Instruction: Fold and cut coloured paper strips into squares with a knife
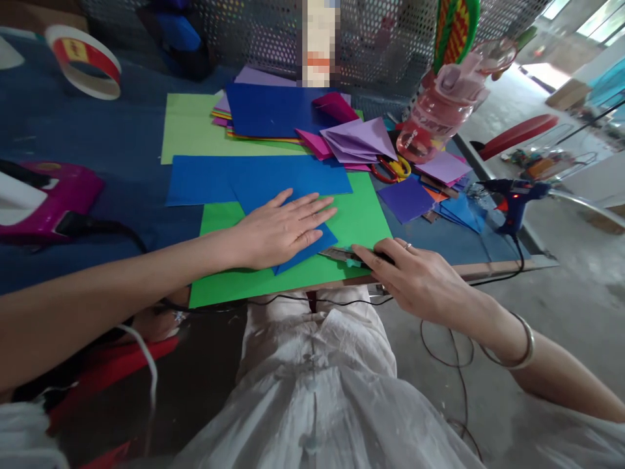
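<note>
My left hand (pixel 280 228) lies flat with its fingers stretched out, pressing on a piece of blue paper (pixel 288 266). That piece sits at a slant on a green sheet (pixel 361 215) near the table's front edge. In my right hand (pixel 415 273) is a utility knife (pixel 354 259), its blade pointing left toward the right corner of the slanted blue piece. Whether the blade touches the paper I cannot tell. Just behind my left hand a long blue strip (pixel 209 179) of paper lies across the green sheet's far side.
Stacked paper (pixel 273 111), folded purple paper (pixel 361 138) and scissors (pixel 385 170) lie behind. A pink bottle (pixel 427 117) stands back right. A glue gun (pixel 515 198) lies at the right edge, its cord hanging down. At left are a tape roll (pixel 110 71) and a magenta device (pixel 73 195).
</note>
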Tool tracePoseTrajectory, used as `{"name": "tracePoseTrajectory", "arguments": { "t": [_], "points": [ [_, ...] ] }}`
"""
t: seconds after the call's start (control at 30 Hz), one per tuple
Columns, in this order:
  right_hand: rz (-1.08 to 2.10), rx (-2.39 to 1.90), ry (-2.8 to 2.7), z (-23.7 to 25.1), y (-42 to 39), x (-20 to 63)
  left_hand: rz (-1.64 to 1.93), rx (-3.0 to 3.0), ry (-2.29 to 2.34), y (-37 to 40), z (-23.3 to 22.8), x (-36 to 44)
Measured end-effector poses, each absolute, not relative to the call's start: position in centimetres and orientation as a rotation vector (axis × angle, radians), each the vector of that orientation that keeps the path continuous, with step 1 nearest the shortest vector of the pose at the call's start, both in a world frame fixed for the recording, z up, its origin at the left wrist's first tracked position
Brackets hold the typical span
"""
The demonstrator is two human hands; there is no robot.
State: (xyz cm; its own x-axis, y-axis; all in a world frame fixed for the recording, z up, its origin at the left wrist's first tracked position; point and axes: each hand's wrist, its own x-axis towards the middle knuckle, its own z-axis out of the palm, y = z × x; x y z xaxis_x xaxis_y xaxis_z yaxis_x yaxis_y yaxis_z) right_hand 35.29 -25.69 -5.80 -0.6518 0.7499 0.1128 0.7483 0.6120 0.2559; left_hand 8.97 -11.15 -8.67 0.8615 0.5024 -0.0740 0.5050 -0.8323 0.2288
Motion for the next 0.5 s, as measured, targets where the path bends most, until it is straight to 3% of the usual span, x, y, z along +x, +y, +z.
{"name": "tracePoseTrajectory", "arguments": {
  "t": [0.5],
  "points": [
    [0.504, 1.229, 2.853, -5.88, -25.43, 34.55, -0.044, 2.782, 0.768, -11.13, -8.69, 8.98]
  ]
}}
